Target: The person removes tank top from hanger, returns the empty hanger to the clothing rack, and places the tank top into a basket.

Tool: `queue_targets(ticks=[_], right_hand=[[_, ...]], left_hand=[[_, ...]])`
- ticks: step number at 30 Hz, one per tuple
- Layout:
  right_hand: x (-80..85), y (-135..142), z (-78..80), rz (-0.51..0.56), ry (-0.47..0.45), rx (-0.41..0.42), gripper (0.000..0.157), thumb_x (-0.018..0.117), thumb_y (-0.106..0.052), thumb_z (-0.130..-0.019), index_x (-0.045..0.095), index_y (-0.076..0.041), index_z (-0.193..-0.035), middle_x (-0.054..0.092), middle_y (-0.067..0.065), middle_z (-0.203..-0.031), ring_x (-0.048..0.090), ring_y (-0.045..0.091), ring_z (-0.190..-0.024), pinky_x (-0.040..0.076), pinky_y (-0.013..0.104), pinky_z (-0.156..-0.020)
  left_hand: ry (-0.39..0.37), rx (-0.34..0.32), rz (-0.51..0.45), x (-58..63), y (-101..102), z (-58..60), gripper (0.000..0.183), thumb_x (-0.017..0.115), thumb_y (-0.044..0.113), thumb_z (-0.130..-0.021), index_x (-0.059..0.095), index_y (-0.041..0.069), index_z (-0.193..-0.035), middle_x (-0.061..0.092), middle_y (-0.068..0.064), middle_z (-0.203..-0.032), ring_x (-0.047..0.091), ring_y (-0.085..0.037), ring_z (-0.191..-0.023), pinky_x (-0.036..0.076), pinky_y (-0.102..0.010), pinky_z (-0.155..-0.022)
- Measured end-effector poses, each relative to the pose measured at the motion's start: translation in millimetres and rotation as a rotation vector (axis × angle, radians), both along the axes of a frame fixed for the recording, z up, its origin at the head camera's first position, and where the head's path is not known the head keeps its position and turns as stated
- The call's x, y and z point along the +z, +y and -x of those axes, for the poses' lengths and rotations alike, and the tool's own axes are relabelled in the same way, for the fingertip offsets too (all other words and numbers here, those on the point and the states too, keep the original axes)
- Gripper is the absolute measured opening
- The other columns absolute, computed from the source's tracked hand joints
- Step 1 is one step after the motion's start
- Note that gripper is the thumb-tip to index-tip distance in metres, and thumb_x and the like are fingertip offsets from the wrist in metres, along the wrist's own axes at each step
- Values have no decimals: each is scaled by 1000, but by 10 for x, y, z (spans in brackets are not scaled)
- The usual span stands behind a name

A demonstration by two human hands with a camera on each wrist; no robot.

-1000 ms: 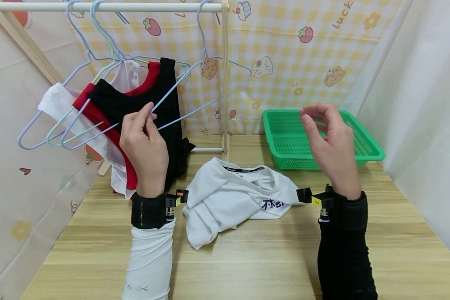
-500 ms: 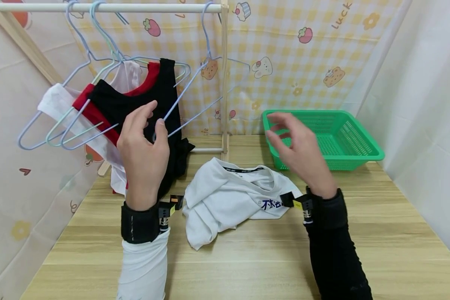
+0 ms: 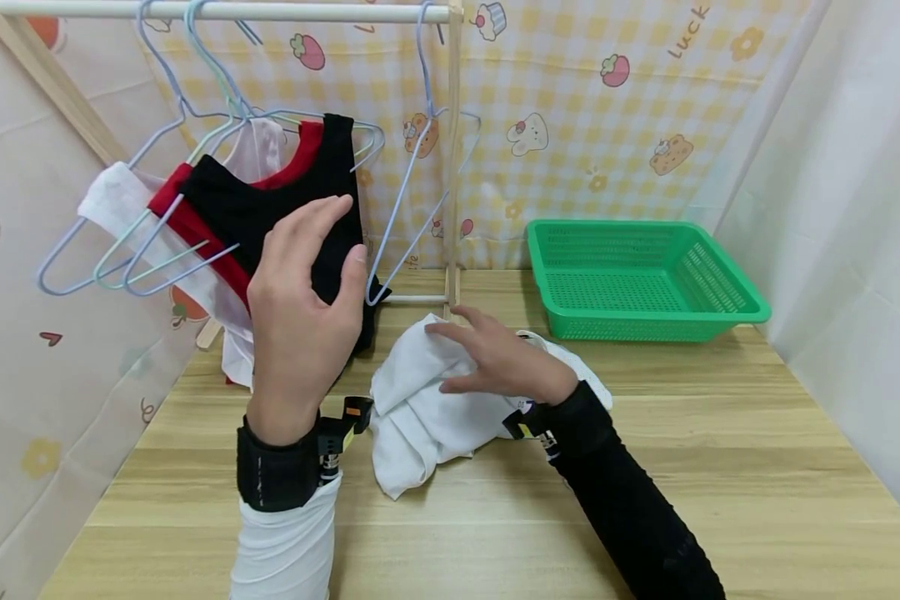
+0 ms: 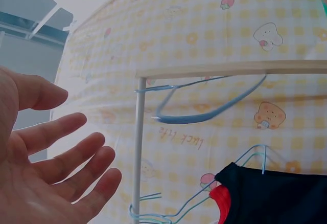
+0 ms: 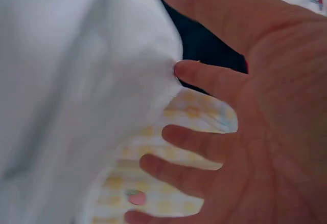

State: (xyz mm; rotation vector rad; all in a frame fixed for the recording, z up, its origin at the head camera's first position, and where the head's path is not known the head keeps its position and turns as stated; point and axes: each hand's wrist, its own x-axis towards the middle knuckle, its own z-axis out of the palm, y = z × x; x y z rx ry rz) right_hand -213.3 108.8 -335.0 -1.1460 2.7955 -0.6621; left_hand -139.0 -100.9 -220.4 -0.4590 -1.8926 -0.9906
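My left hand [image 3: 303, 312] is raised in front of the black sleeveless top [image 3: 270, 200], its fingers relaxed and thumb apart, holding nothing. To its right a bare blue hanger [image 3: 393, 212] hangs from the rack's rail. A crumpled white T-shirt [image 3: 420, 417] lies on the table below. Over it my right hand [image 3: 506, 358] is spread with fingers apart, covering part of the collar and most of the printed lettering. In the right wrist view the white T-shirt [image 5: 76, 91] fills the left side, close to the fingertips.
A clothes rack [image 3: 270, 12] stands at the back left. It also bears red [image 3: 167, 190] and white [image 3: 108, 196] tops on hangers. A green basket [image 3: 652, 325] sits at the back right of the wooden table [image 3: 757, 467], before a patterned curtain [image 3: 607, 167].
The left hand has let go of the blue hanger and lowered slightly; the hanger has turned edge-on. My right hand has moved left and down from the basket to over the white T-shirt.
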Motion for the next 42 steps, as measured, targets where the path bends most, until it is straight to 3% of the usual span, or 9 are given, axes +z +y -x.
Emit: queue_targets(ticks=[7,10,14,20,25,29,33,37,42], right_hand=[[-356,-212,12,-236,-261,-99,107,81,-53,-67,25,-28,-155,5,20,-163,10,37,-146,29,74,-105],[-474,-283,28,-325,-220,-91,111,82,-52,-66,24,-23,-155,15,23,-159,21,39,-142,40,65,-102],[-529,-367,40,-369,-104,-61,93,84,-38,-70,35,-19,-147,38,21,-141,46,38,-118,55,46,-84],[-501,-422,47,-370,-33,-1,64,72,-3,-78,49,-22,-135,53,16,-121,57,29,-94,55,35,-70],[-446,-349,104,-325,-53,142,54,66,11,-75,63,-20,-118,62,8,-111,52,18,-96,51,28,-76],[-294,-209,153,-258,-28,198,43,66,10,-72,69,-17,-106,68,3,-104,52,19,-99,51,31,-78],[-16,13,216,-151,20,156,41,68,6,-68,72,-14,-103,69,6,-105,55,20,-99,53,35,-78],[434,354,273,-48,94,69,42,75,-1,-68,72,-13,-108,68,8,-110,56,19,-102,54,39,-83],[1050,841,347,50,216,-37,34,75,-12,-79,70,-10,-112,67,9,-112,54,20,-104,49,44,-86]], left_hand=[[-29,-17,28,-115,-41,123,36,59,14,-92,65,7,-127,62,-15,-130,50,-20,-123,47,-54,-98],[-23,-22,41,-129,-45,138,36,58,14,-93,65,6,-127,62,-16,-131,50,-21,-122,47,-54,-96],[-14,-23,45,-131,-47,152,36,57,14,-93,64,3,-127,62,-18,-130,51,-24,-121,46,-55,-95],[-22,-13,23,-126,-50,161,33,57,14,-93,67,5,-123,63,-16,-129,52,-21,-120,47,-54,-94],[-24,0,25,-141,-45,168,32,56,14,-94,68,4,-121,64,-16,-127,53,-21,-118,47,-53,-94],[-26,0,-4,-130,-46,163,30,57,14,-94,69,4,-120,65,-16,-126,54,-20,-119,47,-52,-97],[-21,7,-38,-96,-86,139,30,58,12,-93,69,3,-119,66,-17,-125,54,-19,-119,46,-50,-102],[-26,14,-65,-64,-119,130,29,57,11,-93,69,2,-118,66,-17,-124,54,-18,-119,45,-48,-103],[-32,25,-77,-58,-156,124,30,57,13,-93,69,3,-118,66,-17,-124,55,-17,-119,46,-49,-102]])
